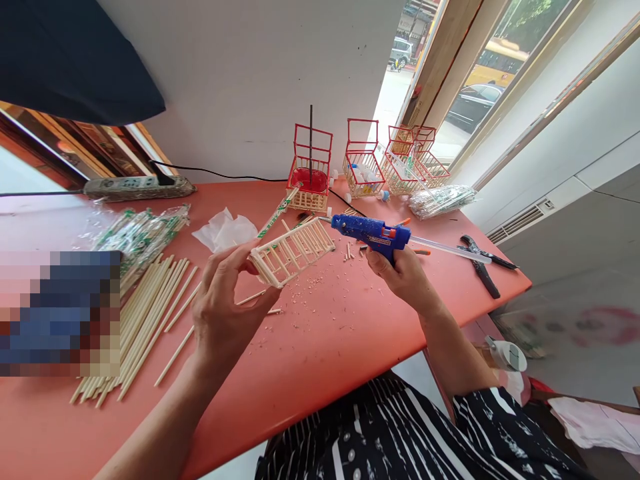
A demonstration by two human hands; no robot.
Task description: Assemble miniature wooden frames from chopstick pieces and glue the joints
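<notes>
Raised above the red table, a small slatted frame of pale wooden sticks (pixel 293 252) is gripped at its near left end by my left hand (pixel 227 293). My right hand (pixel 403 273) is wrapped round the handle of a blue hot glue gun (pixel 370 232). A clear glue stick (pixel 445 248) juts out of the gun's back. The nozzle is at the frame's far right corner; whether it touches cannot be made out. Beneath the frame, wood crumbs and short stick pieces (pixel 349 251) lie on the tabletop.
Wooden sticks (pixel 150 327) and plastic-wrapped packs (pixel 150 230) lie left. Small red-trimmed stick carts (pixel 310 167) line the back, one holding a red container. Black-handled pliers (pixel 483 263) rest near the right edge of the table (pixel 320 347). A power strip (pixel 137 188) sits back left.
</notes>
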